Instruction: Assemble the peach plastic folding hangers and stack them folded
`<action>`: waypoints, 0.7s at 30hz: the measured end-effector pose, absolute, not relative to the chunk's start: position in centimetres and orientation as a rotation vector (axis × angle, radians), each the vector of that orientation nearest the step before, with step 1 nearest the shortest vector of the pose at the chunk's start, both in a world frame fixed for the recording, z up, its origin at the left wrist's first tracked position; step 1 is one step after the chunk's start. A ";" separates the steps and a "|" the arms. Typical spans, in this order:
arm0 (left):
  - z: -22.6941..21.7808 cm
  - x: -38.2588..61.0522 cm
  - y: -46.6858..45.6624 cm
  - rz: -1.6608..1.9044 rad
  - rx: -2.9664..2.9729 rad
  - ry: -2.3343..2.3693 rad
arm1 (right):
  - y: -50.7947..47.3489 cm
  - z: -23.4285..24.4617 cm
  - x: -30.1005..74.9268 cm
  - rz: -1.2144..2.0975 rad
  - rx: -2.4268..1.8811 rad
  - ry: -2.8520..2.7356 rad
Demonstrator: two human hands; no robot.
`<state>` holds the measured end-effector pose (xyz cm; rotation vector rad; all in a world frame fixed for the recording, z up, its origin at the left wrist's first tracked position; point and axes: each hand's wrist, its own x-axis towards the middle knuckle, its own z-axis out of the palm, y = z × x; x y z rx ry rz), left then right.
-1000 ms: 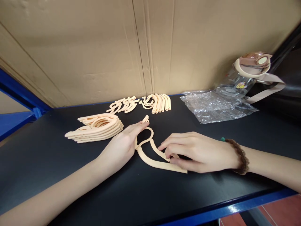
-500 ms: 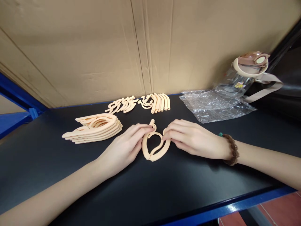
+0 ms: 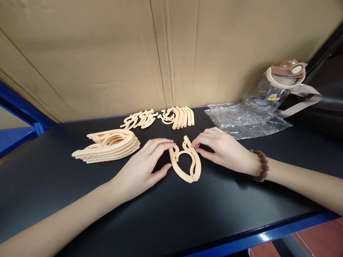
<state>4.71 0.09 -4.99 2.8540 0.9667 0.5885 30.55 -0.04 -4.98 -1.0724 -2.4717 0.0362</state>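
A peach plastic folding hanger (image 3: 197,167) lies on the black tabletop in front of me, its two arms folded up toward each other and its curved hook between them. At its left arm is my left hand (image 3: 146,166), fingertips on the upper end and thumb against the outer side. My right hand (image 3: 223,150) has its fingers closed at the upper part of the right arm. To the left lies a stack of folded hangers (image 3: 109,148) of the same colour.
Loose hook pieces (image 3: 140,118) and a row of curved arm pieces (image 3: 183,117) lie at the back. Behind my right hand is a crinkled clear plastic bag (image 3: 241,119), beside a clear bottle (image 3: 278,87) with a strap. A cardboard wall (image 3: 107,53) stands behind the black table (image 3: 150,221).
The folding hanger has shifted right and turned, with its right arm now standing higher. My left thumb has spread away from the fingers, and my right hand has moved slightly up.
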 end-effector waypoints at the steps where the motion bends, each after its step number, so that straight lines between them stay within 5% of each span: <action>1: -5.0 4.7 0.1 0.586 2.853 0.968 | -0.1 -5.0 30.5 0.063 -1.076 -2.462; 21: -5.1 4.7 0.1 0.415 2.875 1.049 | -1.4 -4.5 29.9 0.387 -0.720 -2.693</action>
